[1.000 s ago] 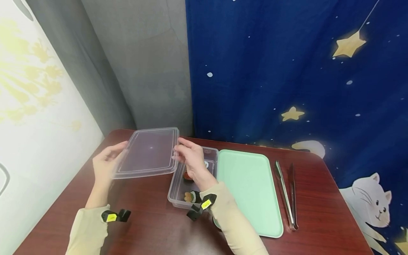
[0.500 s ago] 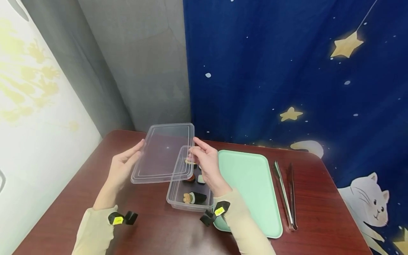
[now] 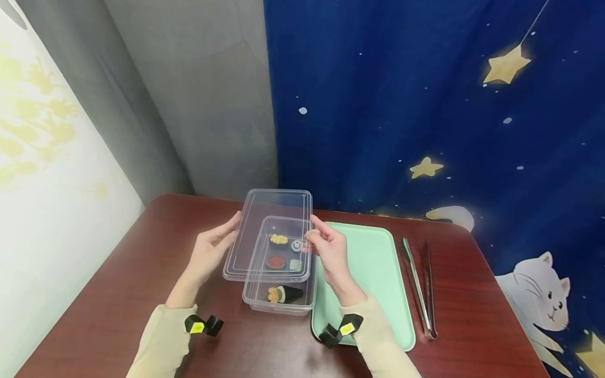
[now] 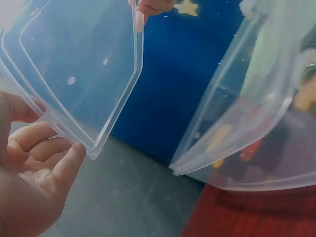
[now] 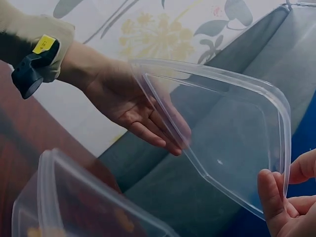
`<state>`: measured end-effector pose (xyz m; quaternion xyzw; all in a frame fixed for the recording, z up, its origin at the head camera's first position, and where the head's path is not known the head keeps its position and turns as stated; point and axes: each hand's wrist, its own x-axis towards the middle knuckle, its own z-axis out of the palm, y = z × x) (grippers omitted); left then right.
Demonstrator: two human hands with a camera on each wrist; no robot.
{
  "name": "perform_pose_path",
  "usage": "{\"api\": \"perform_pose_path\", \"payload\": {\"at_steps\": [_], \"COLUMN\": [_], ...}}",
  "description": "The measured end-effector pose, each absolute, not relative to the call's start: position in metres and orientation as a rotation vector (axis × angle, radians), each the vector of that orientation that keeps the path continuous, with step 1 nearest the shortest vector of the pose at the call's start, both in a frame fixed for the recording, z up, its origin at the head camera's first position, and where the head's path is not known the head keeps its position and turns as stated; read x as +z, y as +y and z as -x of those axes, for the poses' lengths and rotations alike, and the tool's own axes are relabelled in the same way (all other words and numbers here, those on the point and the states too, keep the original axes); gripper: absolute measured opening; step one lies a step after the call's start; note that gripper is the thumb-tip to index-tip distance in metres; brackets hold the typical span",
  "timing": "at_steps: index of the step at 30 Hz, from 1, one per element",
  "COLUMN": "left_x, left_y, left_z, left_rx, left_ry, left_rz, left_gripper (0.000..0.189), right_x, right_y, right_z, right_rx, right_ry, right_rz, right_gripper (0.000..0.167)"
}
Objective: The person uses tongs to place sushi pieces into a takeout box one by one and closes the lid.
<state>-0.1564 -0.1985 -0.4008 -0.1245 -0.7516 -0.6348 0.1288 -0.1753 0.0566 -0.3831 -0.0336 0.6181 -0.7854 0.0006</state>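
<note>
A clear plastic lid [image 3: 279,202] is held level above a clear plastic container [image 3: 279,306], covering its far part in the head view. My left hand [image 3: 210,252] grips the lid's left edge between thumb and fingers. At the opposite edge, my right hand [image 3: 333,252] pinches the rim. Inside the container lie several sushi pieces: a dark cone-shaped hand roll [image 3: 285,294] near the front, and behind it, seen through the lid, a red-topped piece [image 3: 275,262] and a yellow-topped one [image 3: 279,240]. In the left wrist view, a gap shows between lid and container.
A pale green tray [image 3: 378,273] lies right of the container, partly behind my right hand and sleeve. Metal tongs [image 3: 418,289] lie farther right on the brown table [image 3: 118,294]. A blue curtain [image 3: 368,105] hangs behind the table.
Both hands have carried the lid to the right, from left of the container to above it. The container, tray and tongs stay in place on the table.
</note>
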Motion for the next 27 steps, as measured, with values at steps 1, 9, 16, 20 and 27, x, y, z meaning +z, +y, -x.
{"api": "perform_pose_path", "payload": {"at_steps": [1, 9, 16, 20, 27], "left_x": [-0.404, -0.432, -0.448, -0.455, -0.463], "left_y": [-0.196, -0.186, -0.182, -0.181, -0.178], "left_z": [0.157, 0.158, 0.156, 0.154, 0.152], "left_rx": [-1.85, -1.905, -1.969, -1.971, -1.957], "left_ry": [-2.188, -2.213, -2.235, -2.244, -2.209], "left_rz": [0.375, 0.437, 0.4, 0.397, 0.445], "left_gripper": [0.039, 0.04, 0.04, 0.041, 0.042], "right_x": [-0.386, -0.41, -0.429, -0.435, -0.445], "right_y": [0.059, 0.072, 0.076, 0.079, 0.083], "right_z": [0.175, 0.17, 0.168, 0.168, 0.169], "right_rx": [-2.467, -2.428, -2.29, -2.199, -2.027], "right_ry": [1.939, 1.969, 2.077, 2.156, 2.338], "right_rz": [0.1, 0.067, 0.049, 0.066, 0.172], "right_gripper": [0.049, 0.05, 0.048, 0.046, 0.045]}}
